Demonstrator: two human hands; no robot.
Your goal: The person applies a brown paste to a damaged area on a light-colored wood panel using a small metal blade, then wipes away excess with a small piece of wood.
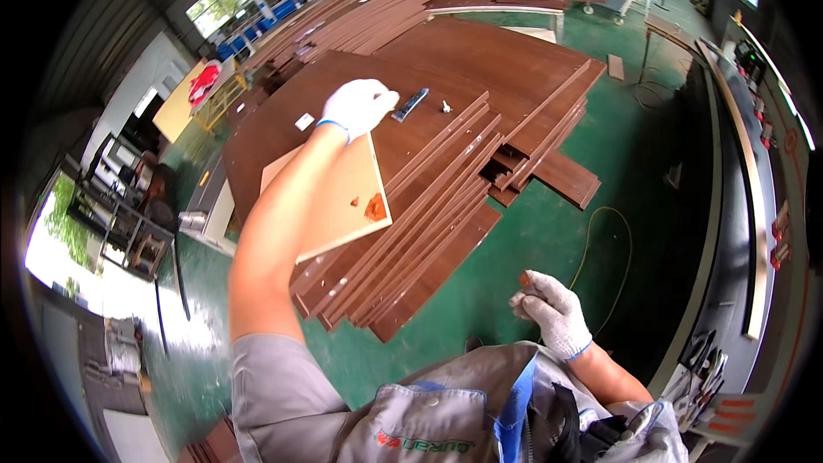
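Observation:
My left hand (356,109), in a white glove, reaches out over the brown panel (343,73). Its fingers are curled together, and whatever they may hold is hidden. Just right of them lies a narrow blue-and-dark tool (411,105), with a small pale object (446,106) farther right. Under my left forearm is a light tan board (334,184), smeared near its right corner with reddish-brown paste (375,207). Low on the right, my right hand (555,315), gloved too, is held over the green floor, pinching a small reddish-brown-tipped piece (525,278).
Long brown strips (420,214) are stacked along the panel's near right side, some jutting past its edge. More brown strips (369,13) lie piled at the back. A long dark bench (737,291) runs along the right. A thin yellowish cord (630,240) loops on the floor.

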